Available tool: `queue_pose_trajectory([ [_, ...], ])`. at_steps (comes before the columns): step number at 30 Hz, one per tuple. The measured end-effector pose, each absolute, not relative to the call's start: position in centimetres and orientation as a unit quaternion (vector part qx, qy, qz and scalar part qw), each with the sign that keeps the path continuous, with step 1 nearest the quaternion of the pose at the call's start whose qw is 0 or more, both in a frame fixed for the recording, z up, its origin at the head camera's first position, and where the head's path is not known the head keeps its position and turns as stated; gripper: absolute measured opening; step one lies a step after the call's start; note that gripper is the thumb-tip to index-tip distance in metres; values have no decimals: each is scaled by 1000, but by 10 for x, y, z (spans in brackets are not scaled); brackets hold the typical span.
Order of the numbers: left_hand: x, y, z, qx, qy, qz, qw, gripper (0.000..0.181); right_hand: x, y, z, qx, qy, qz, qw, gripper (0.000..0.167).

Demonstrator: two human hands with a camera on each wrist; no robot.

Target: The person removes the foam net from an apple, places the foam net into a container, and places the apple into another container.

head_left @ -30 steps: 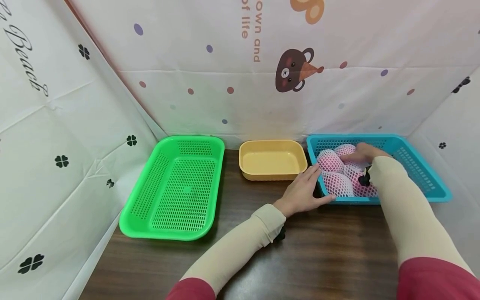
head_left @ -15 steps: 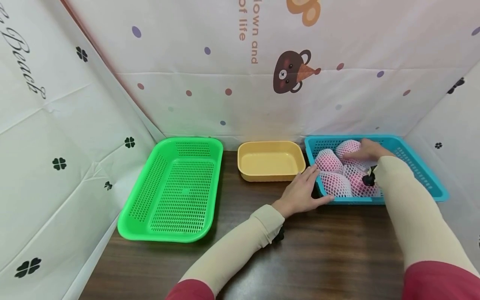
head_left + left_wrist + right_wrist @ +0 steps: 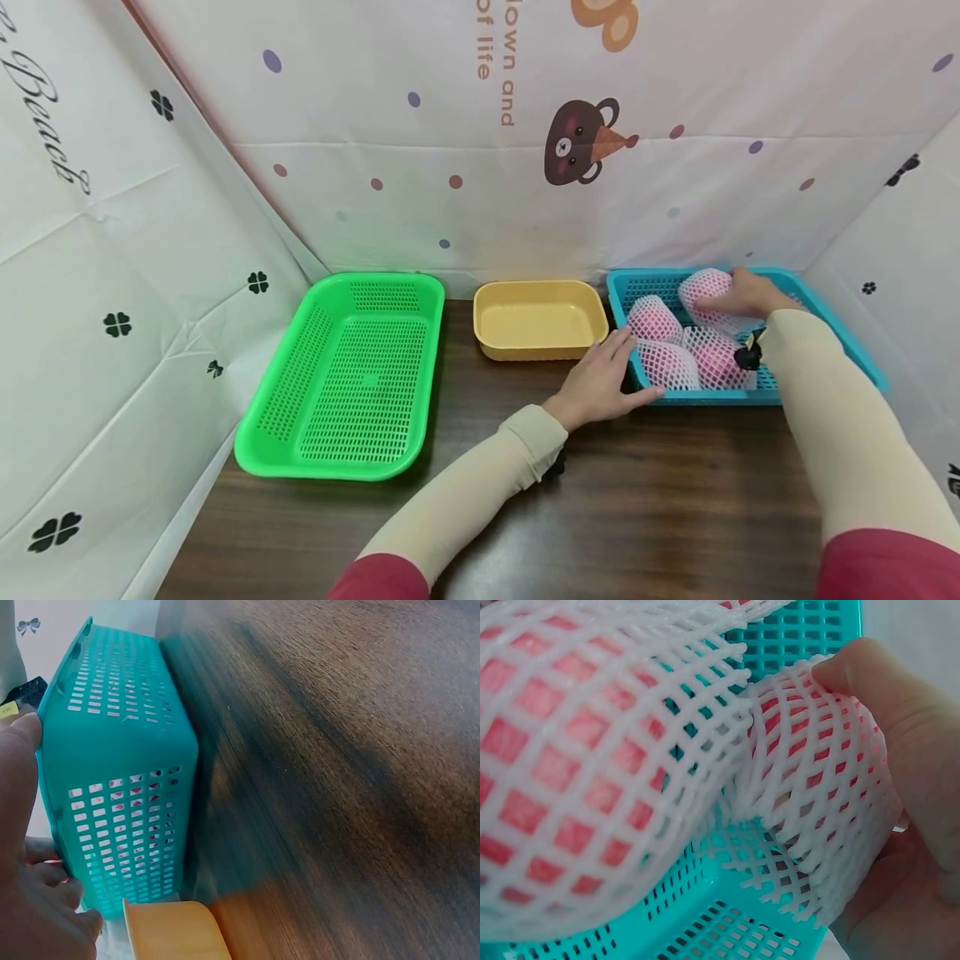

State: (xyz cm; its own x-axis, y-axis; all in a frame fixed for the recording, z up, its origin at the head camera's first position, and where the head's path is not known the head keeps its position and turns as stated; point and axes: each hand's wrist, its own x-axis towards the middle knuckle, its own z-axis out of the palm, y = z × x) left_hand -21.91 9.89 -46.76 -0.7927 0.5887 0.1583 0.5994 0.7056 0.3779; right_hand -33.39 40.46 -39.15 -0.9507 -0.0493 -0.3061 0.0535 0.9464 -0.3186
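Observation:
In the head view my right hand [image 3: 750, 293] grips a pink, round fruit-like thing in a white foam net [image 3: 705, 293], at the back of the blue basket [image 3: 843, 342]. The right wrist view shows my thumb [image 3: 855, 671] pressed on the net sleeve [image 3: 817, 750]. Other netted pink pieces [image 3: 669, 367] lie at the basket's left side. My left hand [image 3: 596, 383] rests on the basket's front left corner, thumb on the front rim and fingers along the left rim. The left wrist view shows it against the basket wall [image 3: 120, 750]. The exact kind of the pieces is hidden by the nets.
A yellow container [image 3: 540, 321] stands just left of the blue basket, close to my left fingertips. Farther left is a green basket [image 3: 360, 379]. All stand on a dark wooden table [image 3: 600, 517], with a printed white cloth [image 3: 360, 108] behind.
My right hand has shifted back and to the right with the netted piece, drawing it away from the others. The left hand stays on the basket corner.

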Motion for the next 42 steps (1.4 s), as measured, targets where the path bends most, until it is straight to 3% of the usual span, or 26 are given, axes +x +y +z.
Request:
queue_pose_trajectory([
  [28,-220,79,-469,-322,-920,-219,47,85,-320,409,-376,-42,977,-191,82,112],
  [42,-222,52,-467,-291,-896,-330,66,87,-308,408,-371,-85,969,-226,60,102],
])
